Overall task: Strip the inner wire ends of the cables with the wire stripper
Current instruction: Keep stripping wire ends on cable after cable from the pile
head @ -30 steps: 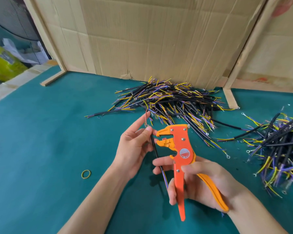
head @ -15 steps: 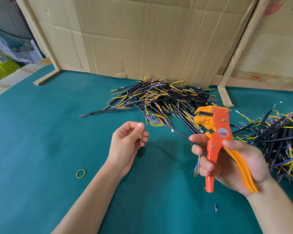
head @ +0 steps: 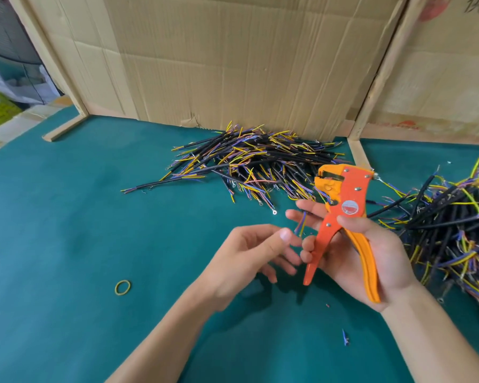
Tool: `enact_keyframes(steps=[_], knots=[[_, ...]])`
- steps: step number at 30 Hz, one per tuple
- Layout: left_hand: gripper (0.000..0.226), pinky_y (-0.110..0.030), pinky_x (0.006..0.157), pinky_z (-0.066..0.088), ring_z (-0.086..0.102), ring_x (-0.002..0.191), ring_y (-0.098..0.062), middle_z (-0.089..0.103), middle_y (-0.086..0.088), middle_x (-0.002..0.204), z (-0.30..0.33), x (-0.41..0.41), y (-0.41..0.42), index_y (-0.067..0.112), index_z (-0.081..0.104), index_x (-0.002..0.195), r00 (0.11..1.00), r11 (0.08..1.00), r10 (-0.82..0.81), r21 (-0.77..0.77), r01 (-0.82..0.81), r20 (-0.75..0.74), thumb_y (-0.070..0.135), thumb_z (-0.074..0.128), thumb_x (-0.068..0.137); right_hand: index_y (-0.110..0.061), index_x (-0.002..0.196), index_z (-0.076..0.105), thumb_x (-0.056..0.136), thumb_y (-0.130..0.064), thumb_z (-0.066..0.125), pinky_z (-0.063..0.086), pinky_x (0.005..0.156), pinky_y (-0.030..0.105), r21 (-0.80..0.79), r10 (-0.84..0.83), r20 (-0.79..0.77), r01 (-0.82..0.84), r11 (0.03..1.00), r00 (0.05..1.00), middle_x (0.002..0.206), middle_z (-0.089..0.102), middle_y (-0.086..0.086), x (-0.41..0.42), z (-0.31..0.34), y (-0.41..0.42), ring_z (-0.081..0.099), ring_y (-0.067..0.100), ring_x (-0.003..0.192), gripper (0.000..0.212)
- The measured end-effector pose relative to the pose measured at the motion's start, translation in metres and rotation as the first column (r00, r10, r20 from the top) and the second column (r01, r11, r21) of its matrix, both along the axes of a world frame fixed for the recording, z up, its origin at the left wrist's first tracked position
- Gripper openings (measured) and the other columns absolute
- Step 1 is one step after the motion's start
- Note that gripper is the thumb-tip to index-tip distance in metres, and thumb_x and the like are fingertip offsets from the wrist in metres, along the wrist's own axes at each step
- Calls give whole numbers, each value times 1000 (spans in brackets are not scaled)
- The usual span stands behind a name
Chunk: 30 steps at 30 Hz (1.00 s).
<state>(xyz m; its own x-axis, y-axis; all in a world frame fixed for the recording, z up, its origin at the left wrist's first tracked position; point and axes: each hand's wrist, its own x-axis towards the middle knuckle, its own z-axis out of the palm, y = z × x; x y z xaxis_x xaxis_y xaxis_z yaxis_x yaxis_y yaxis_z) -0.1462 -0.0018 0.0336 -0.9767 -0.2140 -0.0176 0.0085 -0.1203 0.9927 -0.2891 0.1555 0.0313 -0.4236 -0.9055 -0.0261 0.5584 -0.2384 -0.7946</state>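
Right hand (head: 371, 252) grips the orange wire stripper (head: 343, 217), thumb across the pivot, palm and fingers curled round the handles. Tool held in the air over the green table mat (head: 67, 230), long axis near vertical with a slight tilt: head up and facing left, handle tips down toward the wrist. Handles splayed apart; how the jaws stand at the head I can't tell.

Short cable end (head: 302, 223) with blue and yellow inner wires sits against the right hand's extended fingers, roughly upright, wire tips pointing down. Exact grip on it is unclear.

Left hand (head: 249, 255) just beside it, fingers loosely spread, thumb tip close to the wire tips, holding nothing.

Pile of black cables (head: 260, 164) lies at the cardboard wall (head: 233, 64), mostly lengthwise left-right. Second cable heap (head: 454, 230) at right. Yellow rubber band (head: 122, 287) flat on the mat at left. Small wire offcut (head: 345, 337) near the bottom edge.
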Motion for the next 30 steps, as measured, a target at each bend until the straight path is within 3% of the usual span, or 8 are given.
enact_keyframes(steps=[5,8,11,15,17,19,24,30], knots=[[35,-25,56,51,68,68,-23,71,-14,85,-1,0,-4,15,73,93,999,988,46,150,-43,-16,49,66,85,-9,135,64,77,-30,66,57,72,41,123,32,-97,-20,992,995,141,60,15,6,-1,-3,66,28,75,62],[21,-24,57,51,68,66,-21,73,-12,82,-4,-1,-6,9,71,94,997,994,68,80,-70,30,25,77,82,-8,137,61,75,-30,68,57,72,41,129,31,-97,-18,991,995,144,59,11,9,0,-4,65,28,73,66],[10,-24,57,53,70,66,-21,74,-13,82,-8,-2,-5,4,68,97,991,993,110,44,-114,82,4,73,88,-6,141,57,67,-33,83,55,73,41,130,34,-105,-21,991,994,145,59,9,9,1,-5,64,30,73,82],[10,-24,58,54,69,65,-21,74,-14,80,-11,-4,-5,4,69,92,978,983,178,34,-183,108,-6,67,89,-7,139,60,65,-40,85,54,72,40,126,58,-99,-45,991,993,142,54,25,9,1,-4,62,31,75,85],[11,-24,57,54,68,62,-20,74,-12,76,-12,-4,-5,4,70,90,971,977,212,-29,-210,108,-6,67,89,-8,138,61,69,-40,82,53,73,39,111,63,-87,-53,992,994,133,49,33,7,2,-2,61,30,75,79],[12,-24,55,53,67,59,-18,73,-7,72,-15,-5,-4,6,71,88,963,960,250,-154,-233,104,-5,66,90,-7,138,61,72,-40,80,52,74,39,86,47,-79,-40,995,996,133,49,29,2,1,1,60,30,75,77],[17,-25,52,54,64,54,-14,66,4,65,-22,-6,-3,13,72,86,956,889,278,-402,-220,92,7,60,97,-2,136,61,83,-28,63,53,75,40,9,-64,-30,64,998,997,148,54,15,-9,0,10,61,27,75,59],[17,-18,49,44,61,51,-6,66,8,63,-26,-4,-12,22,71,82,942,772,336,-578,-265,17,11,65,94,3,135,60,83,-33,59,55,72,38,-58,-175,25,176,983,984,151,52,13,-18,4,22,60,25,75,64]])
